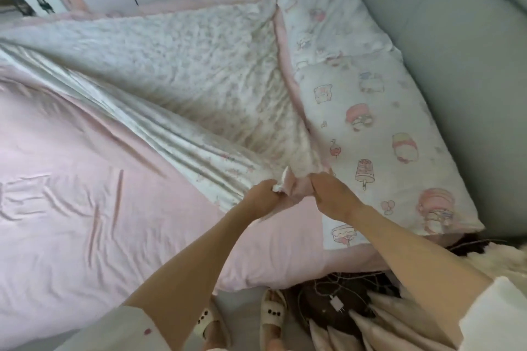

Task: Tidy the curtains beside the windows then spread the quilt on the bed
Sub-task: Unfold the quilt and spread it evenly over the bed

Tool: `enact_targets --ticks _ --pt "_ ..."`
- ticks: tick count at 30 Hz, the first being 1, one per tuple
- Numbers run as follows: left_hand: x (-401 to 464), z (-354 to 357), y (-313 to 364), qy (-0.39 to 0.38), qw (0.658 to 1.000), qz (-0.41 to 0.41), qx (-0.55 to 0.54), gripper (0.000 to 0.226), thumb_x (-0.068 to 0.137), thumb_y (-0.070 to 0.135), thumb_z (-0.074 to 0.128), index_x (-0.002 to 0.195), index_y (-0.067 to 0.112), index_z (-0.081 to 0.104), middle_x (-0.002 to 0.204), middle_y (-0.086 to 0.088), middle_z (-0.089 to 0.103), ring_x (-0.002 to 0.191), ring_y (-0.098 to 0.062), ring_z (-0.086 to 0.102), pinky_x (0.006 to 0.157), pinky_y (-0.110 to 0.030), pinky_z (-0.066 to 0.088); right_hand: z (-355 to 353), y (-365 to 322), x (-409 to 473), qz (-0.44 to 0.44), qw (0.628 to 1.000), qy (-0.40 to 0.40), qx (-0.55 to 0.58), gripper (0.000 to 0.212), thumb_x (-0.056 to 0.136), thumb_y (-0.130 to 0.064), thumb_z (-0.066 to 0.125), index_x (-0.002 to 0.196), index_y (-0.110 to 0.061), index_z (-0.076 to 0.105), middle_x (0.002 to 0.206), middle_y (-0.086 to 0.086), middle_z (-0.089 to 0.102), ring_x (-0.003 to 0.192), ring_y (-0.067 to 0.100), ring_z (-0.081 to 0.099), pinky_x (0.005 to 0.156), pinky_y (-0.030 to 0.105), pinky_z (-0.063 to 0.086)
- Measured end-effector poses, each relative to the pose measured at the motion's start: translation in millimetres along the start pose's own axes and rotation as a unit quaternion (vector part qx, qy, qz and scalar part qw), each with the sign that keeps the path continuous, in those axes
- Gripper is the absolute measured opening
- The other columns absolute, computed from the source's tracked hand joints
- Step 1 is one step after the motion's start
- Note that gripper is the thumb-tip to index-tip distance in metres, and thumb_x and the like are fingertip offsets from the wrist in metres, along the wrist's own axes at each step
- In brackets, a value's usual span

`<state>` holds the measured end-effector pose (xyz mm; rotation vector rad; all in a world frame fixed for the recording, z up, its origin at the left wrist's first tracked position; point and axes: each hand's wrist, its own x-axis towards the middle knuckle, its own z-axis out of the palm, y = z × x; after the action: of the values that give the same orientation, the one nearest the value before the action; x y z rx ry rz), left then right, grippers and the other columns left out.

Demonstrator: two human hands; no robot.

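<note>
At the near edge of the bed (71, 179), I had both hands on one corner of the quilt (176, 71).

My left hand (263, 194) and right hand (330, 196) each kept a closed grip, fingers curled round the bunched pink-and-white corner, close together, I think so the cloth could be pulled out flat. The quilt lay across the far half of the bed, crinkled and soft, with long folds running to my hands. Its edge touched the printed pillow (385, 134); the pink sheet was smooth, with a few creases.
</note>
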<state>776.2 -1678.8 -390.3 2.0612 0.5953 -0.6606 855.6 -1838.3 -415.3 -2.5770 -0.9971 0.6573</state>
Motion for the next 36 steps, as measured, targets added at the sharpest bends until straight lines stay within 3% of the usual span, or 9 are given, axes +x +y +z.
enact_targets --ticks 4,9,14,16,19,23,26,30,36 --pt "-2 -8 -34 0.07 0.996 0.058 -0.009 0.055 0.087 0.041 0.059 0.132 0.015 0.041 0.124 -0.004 0.057 0.107 -0.022 0.055 0.083 -0.032 0.046 5 -8 12 0.016 0.999 0.01 0.043 0.025 0.083 0.007 0.037 0.098 -0.008 0.051 0.088 0.004 0.053 0.086 0.024 0.049 0.071 0.035 0.041" --pt "9 -42 -73 0.143 0.94 0.13 0.281 0.096 0.074 0.054 0.068 0.147 0.031 0.01 0.154 0.003 0.017 0.142 -0.025 0.014 0.111 -0.049 0.024 -12 -21 26 0.023 0.995 0.055 0.076 0.02 0.086 0.006 0.033 0.083 -0.013 0.039 0.074 0.0 0.044 0.08 0.026 0.045 0.07 0.04 0.042" --pt "44 -94 -93 0.205 0.904 0.106 0.36 0.064 0.09 0.027 0.053 0.144 0.035 0.022 0.159 0.001 0.007 0.146 -0.032 0.002 0.114 -0.056 0.018 -16 -31 27 0.026 0.991 0.073 0.106 0.031 0.088 0.002 0.036 0.075 -0.026 0.041 0.078 0.002 0.053 0.078 0.028 0.052 0.066 0.038 0.046" --pt "54 -109 -90 0.189 0.9 0.151 0.363 0.051 0.092 0.013 0.043 0.141 0.029 0.035 0.156 0.002 0.023 0.146 -0.03 0.011 0.113 -0.053 0.017 -15 -30 25 0.067 0.989 0.054 0.119 0.012 0.094 -0.011 0.041 0.095 -0.014 0.053 0.096 0.01 0.062 0.089 0.031 0.057 0.077 0.043 0.049" --pt "62 -116 -75 0.191 0.891 0.234 0.34 0.039 0.085 0.001 0.045 0.121 0.009 0.053 0.121 -0.013 0.062 0.117 -0.033 0.054 0.095 -0.04 0.038 -16 -35 24 0.14 0.975 0.029 0.172 0.033 0.09 -0.027 0.049 0.122 -0.018 0.051 0.113 0.008 0.064 0.101 0.029 0.059 0.087 0.043 0.05" --pt "60 -118 -67 0.169 0.888 0.191 0.383 0.029 0.086 0.007 0.045 0.115 0.004 0.045 0.098 -0.017 0.067 0.09 -0.04 0.063 0.065 -0.038 0.04 -32 -71 31 0.058 0.969 -0.041 0.238 0.072 0.082 -0.019 0.067 0.14 -0.025 0.025 0.119 -0.012 0.042 0.111 0.005 0.043 0.081 0.002 0.038" --pt "53 -123 -80 0.157 0.908 0.167 0.352 0.034 0.088 0.011 0.043 0.121 0.005 0.043 0.098 -0.02 0.067 0.09 -0.042 0.063 0.07 -0.041 0.047 -23 -92 44 0.01 0.993 -0.056 0.108 0.105 0.072 -0.039 0.073 0.146 -0.032 0.0 0.144 -0.005 0.032 0.131 0.015 0.035 0.107 0.032 0.035" --pt "25 -136 -98 0.138 0.932 0.141 0.305 0.039 0.092 0.017 0.039 0.131 0.01 0.041 0.109 -0.019 0.066 0.099 -0.042 0.061 0.078 -0.042 0.048 -3 -124 70 -0.024 0.984 0.089 -0.152 0.051 0.088 -0.034 0.037 0.136 -0.018 0.033 0.122 0.009 0.054 0.108 0.031 0.053 0.093 0.047 0.041" --pt "-23 -122 -124 0.184 0.947 0.066 0.257 0.032 0.093 0.032 0.04 0.119 0.019 0.052 0.105 -0.015 0.068 0.096 -0.04 0.06 0.075 -0.038 0.045 -13 -161 69 -0.072 0.996 -0.045 0.007 0.031 0.081 -0.048 0.052 0.088 -0.017 0.055 0.076 -0.004 0.059 0.068 0.017 0.055 0.063 0.03 0.042"
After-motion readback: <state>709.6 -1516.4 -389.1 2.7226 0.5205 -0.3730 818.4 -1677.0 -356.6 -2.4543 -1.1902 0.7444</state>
